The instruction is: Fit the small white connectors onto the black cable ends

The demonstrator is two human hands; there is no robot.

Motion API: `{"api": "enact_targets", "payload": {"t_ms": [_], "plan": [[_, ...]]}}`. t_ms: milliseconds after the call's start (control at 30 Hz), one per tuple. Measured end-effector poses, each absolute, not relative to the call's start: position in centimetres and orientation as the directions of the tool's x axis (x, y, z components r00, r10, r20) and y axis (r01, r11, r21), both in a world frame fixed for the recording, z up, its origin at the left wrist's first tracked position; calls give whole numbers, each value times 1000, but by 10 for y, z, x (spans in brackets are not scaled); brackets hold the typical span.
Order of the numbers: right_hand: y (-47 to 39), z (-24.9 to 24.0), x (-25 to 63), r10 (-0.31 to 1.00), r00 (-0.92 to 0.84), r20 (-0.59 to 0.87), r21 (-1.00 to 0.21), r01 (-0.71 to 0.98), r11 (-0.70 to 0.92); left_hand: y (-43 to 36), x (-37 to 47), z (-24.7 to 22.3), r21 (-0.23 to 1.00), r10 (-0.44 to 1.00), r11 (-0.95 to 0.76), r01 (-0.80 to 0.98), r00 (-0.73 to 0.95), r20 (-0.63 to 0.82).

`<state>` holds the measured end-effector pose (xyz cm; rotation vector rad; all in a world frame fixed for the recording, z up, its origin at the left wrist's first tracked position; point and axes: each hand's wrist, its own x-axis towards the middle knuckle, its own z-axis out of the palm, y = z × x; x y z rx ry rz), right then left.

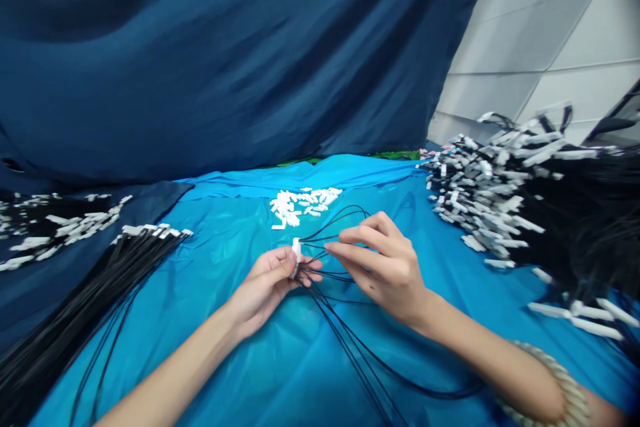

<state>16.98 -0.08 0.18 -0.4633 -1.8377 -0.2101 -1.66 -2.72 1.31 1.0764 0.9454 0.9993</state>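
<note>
In the middle of the view, my left hand (274, 275) pinches a small white connector (297, 251) held upright between thumb and fingers. Several thin black wires (345, 340) run from the connector and over the fingertips, some curving down to the right. My right hand (383, 263) is just to the right of it, thumb and index fingertips closed together on one of the black wires. Just beyond the hands, a small pile of loose white connectors (287, 203) lies on the blue sheet (240, 213).
Black wires with white ends (125, 267) lie in a bundle at the left, with more on dark cloth behind. A large heap of white-tipped black wires (490, 180) rises at the right. Dark blue fabric (225, 67) hangs behind the sheet.
</note>
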Motion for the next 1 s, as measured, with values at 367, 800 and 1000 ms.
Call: {"api": "enact_targets", "payload": {"t_ms": [367,800,1000], "plan": [[-1,3,170,100,-303,948,55,463,885,-28,-18,14,970,953,169,-173,280,-116],[-3,4,168,249,-322,914,-77,464,882,-28,-18,14,986,960,119,-117,267,-84],[-6,4,166,292,-312,904,-122,466,876,-27,-17,13,987,963,112,-111,257,-81]]}}
